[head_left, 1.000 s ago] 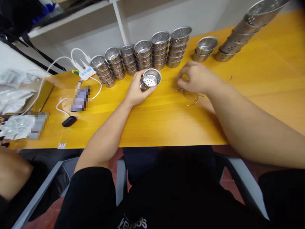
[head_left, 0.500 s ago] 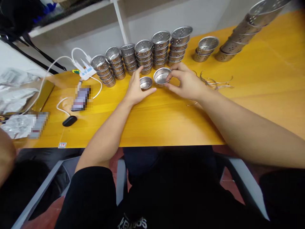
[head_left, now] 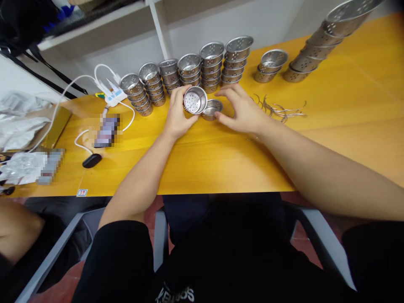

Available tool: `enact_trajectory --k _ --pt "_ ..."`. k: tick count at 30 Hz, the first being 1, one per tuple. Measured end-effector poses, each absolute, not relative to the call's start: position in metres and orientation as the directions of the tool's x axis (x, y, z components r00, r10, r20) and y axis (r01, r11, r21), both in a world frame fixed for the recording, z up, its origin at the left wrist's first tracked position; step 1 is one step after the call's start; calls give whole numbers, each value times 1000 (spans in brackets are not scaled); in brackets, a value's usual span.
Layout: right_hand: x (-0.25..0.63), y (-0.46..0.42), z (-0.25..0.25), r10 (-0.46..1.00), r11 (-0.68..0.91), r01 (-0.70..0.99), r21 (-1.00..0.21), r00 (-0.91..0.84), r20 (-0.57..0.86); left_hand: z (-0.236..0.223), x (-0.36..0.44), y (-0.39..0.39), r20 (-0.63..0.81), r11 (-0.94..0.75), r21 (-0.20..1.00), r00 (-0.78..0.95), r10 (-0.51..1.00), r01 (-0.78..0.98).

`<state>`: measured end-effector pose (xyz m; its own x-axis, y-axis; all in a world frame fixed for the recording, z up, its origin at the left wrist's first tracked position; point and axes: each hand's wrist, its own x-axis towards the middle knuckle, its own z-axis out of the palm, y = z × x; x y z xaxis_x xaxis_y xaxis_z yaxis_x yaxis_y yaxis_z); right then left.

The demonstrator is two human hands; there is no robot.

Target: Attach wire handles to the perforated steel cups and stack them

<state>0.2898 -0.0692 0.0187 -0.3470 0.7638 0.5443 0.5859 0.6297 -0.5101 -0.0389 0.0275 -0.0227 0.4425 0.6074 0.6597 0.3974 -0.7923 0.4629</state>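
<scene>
My left hand (head_left: 178, 112) is closed around a perforated metal cup (head_left: 195, 101), tilted so that its mouth and holed bottom face me. Just right of it, a second metal cup (head_left: 212, 111) stands upright on the table. My right hand (head_left: 241, 108) is at that cup's right side, thumb and fingers apart. The thumb tip is at the cup's rim; I cannot tell whether it touches. Beyond both hands runs a row of stacked perforated cups (head_left: 211, 67), partly hidden by my left hand and the tilted cup.
Right of my right hand lie several thin curved wires (head_left: 280, 111). Farther back are a short cup stack (head_left: 271, 65) and a tall leaning one (head_left: 318, 46). A white power strip (head_left: 115, 97), a phone (head_left: 107, 131) and a black earbud case (head_left: 91, 160) lie left. Another person's arm (head_left: 20, 227) shows.
My left hand has raised and tilted its cup toward me. The cup that my right hand pinched has come down and left onto the table, and the right fingers have spread.
</scene>
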Motion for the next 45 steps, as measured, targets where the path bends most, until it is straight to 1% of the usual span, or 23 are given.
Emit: enact_trajectory --k 3,7,10,20,26,31,35,39,45 --pt "284 -82 32 729 671 565 -480 -389 563 -15 -31 15 672 -821 430 474 569 375" --pt "274 -91 34 715 699 538 -471 -489 501 -9 -24 3 683 -851 403 507 525 337" --pt "270 -90 30 710 704 525 -478 -515 480 -9 -22 0 695 -868 390 521 496 308" --pt "272 -87 28 695 719 470 -512 -491 525 -11 -9 -4 676 -882 367 565 472 297" --pt "275 -86 27 705 707 413 -575 -479 523 -16 -10 4 669 -883 368 577 469 292" --pt "274 -90 34 709 706 429 -564 -434 556 -12 -15 4 673 -886 357 576 464 296" --pt "270 -100 44 785 618 511 -597 -360 504 -5 -13 -4 626 -857 375 585 515 353" --pt "267 -102 45 837 548 517 -658 -336 432 -1 -10 -8 624 -844 389 567 537 370" --pt "264 -98 37 836 549 474 -689 -296 463 4 -11 -9 591 -831 396 583 557 391"
